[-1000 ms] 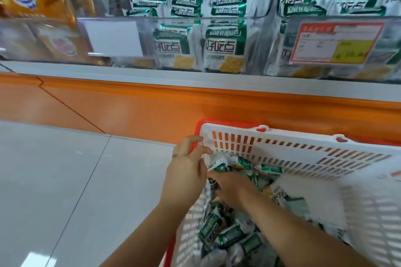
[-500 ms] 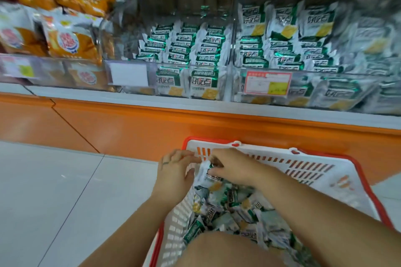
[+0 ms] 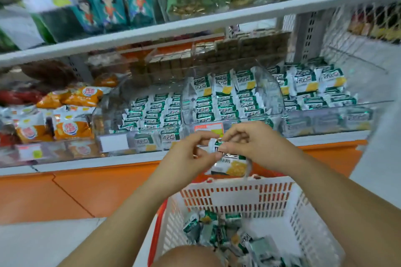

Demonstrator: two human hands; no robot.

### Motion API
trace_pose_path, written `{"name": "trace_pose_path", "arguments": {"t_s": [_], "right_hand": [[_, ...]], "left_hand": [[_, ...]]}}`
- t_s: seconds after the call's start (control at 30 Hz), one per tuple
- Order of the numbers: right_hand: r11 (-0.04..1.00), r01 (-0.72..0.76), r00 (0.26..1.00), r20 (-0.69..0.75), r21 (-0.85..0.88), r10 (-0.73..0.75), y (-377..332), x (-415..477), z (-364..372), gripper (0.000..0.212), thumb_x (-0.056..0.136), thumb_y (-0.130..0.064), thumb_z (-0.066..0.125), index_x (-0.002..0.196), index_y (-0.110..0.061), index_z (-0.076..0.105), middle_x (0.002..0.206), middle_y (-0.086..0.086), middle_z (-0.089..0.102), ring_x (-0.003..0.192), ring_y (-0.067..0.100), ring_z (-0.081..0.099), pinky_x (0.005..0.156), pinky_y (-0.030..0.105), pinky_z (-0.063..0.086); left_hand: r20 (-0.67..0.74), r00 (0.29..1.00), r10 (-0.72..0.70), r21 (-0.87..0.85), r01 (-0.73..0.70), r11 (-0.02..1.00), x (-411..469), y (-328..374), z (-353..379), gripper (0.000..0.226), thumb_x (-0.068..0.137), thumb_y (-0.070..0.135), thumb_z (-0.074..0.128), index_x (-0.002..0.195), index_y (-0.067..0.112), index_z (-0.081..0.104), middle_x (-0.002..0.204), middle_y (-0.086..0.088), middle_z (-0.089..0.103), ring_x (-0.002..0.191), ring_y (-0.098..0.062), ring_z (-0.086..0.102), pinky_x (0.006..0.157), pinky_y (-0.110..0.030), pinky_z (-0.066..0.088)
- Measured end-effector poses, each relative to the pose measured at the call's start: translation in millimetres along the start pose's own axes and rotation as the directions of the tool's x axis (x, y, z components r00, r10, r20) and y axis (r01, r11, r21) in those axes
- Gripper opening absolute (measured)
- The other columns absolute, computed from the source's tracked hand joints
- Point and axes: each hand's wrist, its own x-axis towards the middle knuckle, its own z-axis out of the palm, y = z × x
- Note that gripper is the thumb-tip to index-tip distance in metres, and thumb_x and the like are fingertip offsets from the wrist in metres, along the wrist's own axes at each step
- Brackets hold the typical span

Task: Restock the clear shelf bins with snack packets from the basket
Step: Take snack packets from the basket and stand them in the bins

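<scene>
Both hands hold a bunch of green-and-white snack packets [image 3: 227, 163] in the air above the far rim of the white and red basket [image 3: 238, 197]. My left hand [image 3: 186, 158] pinches the packets from the left. My right hand [image 3: 253, 147] grips their top from the right. Several more packets [image 3: 219, 232] lie loose in the basket's bottom. Behind the hands stand the clear shelf bins [image 3: 280, 91], filled with rows of the same green packets.
Orange snack bags [image 3: 71, 128] fill the bins at left. An orange shelf base [image 3: 86, 188] runs below the bins, with grey floor tiles [image 3: 43, 243] at lower left. An upper shelf [image 3: 195, 21] carries teal and green packs. My knee [image 3: 186, 256] shows at the bottom edge.
Both hands rose out of the basket with the packets and now hold them in front of the bins. The camera view tilted upward, showing the upper shelf.
</scene>
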Motion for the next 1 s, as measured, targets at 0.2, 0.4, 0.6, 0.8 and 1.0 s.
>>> {"name": "trace_pose_path", "arguments": {"t_s": [0.2, 0.4, 0.6, 0.8, 1.0], "right_hand": [[0.990, 0.076, 0.916, -0.400, 0.121, -0.021, 25.4, 10.8, -33.7, 0.008, 0.090, -0.034, 0.060, 0.091, -0.027, 0.065, 0.094, -0.016, 0.064, 0.089, -0.004, 0.058, 0.076, 0.012, 0.044], [0.940, -0.156, 0.778, -0.624, -0.305, -0.074, 93.4, 34.5, -68.8, 0.032, 0.093, -0.022, 0.058, 0.125, -0.020, 0.061, 0.129, 0.005, 0.058, 0.113, 0.028, 0.054, 0.106, 0.048, 0.034], [0.947, 0.079, 0.688, -0.670, -0.310, -0.277, 125.8, 44.7, -67.8, 0.034, 0.084, -0.008, 0.055, 0.115, -0.016, 0.069, 0.082, 0.006, 0.073, 0.052, -0.009, 0.030, 0.077, 0.045, 0.050], [0.948, 0.074, 0.684, -0.676, -0.309, -0.274, 136.0, 45.5, -65.7, 0.036, 0.087, -0.018, 0.050, 0.118, -0.026, 0.066, 0.102, -0.007, 0.071, 0.082, -0.012, 0.038, 0.087, 0.026, 0.030], [0.949, 0.047, 0.688, -0.679, -0.312, -0.257, 138.2, 48.2, -66.1, 0.036, 0.087, -0.019, 0.051, 0.118, -0.031, 0.065, 0.107, -0.014, 0.069, 0.089, 0.000, 0.058, 0.089, 0.019, 0.024]], "left_hand": [[-0.080, 0.995, 0.053, 0.054, -0.048, 0.997, 44.0, 36.2, 7.3, 0.023, 0.086, 0.016, 0.068, 0.100, 0.027, 0.053, 0.081, 0.004, 0.054, 0.054, -0.003, 0.056, 0.050, -0.013, 0.042], [-0.258, 0.962, 0.092, 0.180, -0.046, 0.983, 121.5, 45.1, 16.2, 0.019, 0.091, 0.018, 0.064, 0.101, 0.024, 0.049, 0.093, 0.009, 0.050, 0.056, 0.005, 0.054, 0.048, -0.010, 0.041], [-0.388, 0.921, -0.022, 0.204, 0.109, 0.973, 209.9, 13.1, 35.2, 0.024, 0.088, 0.019, 0.068, 0.103, 0.017, 0.049, 0.110, -0.005, 0.054, 0.063, -0.006, 0.051, 0.049, -0.020, 0.036], [-0.363, 0.930, -0.050, 0.189, 0.126, 0.974, 276.8, 3.1, 54.2, 0.026, 0.089, 0.015, 0.066, 0.109, 0.012, 0.049, 0.101, -0.002, 0.053, 0.074, -0.023, 0.060, 0.061, -0.028, 0.048], [-0.233, 0.970, -0.073, 0.490, 0.182, 0.852, 309.0, -9.2, 70.3, 0.039, 0.093, 0.017, 0.060, 0.130, 0.008, 0.052, 0.116, -0.013, 0.056, 0.082, -0.026, 0.054, 0.070, -0.032, 0.041]]}}
